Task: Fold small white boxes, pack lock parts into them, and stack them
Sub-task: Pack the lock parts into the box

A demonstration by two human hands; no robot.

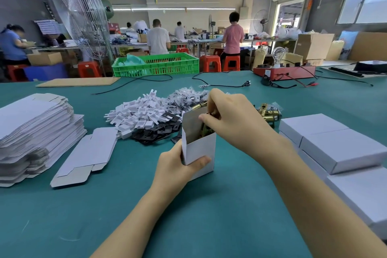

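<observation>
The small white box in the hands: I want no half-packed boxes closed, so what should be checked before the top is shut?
1. Small white cardboard box upright, top open: ok.
2. Left hand grips the box's lower part: ok.
3. Right hand has let go and is out of the opening: not ok, its fingers are at the mouth pinching a brass-coloured lock part.
4. All parts inside: cannot tell, the interior is mostly hidden.
5. Part sits below the rim: not ok.
6. Stack of closed white boxes on the right within reach: ok.
</observation>
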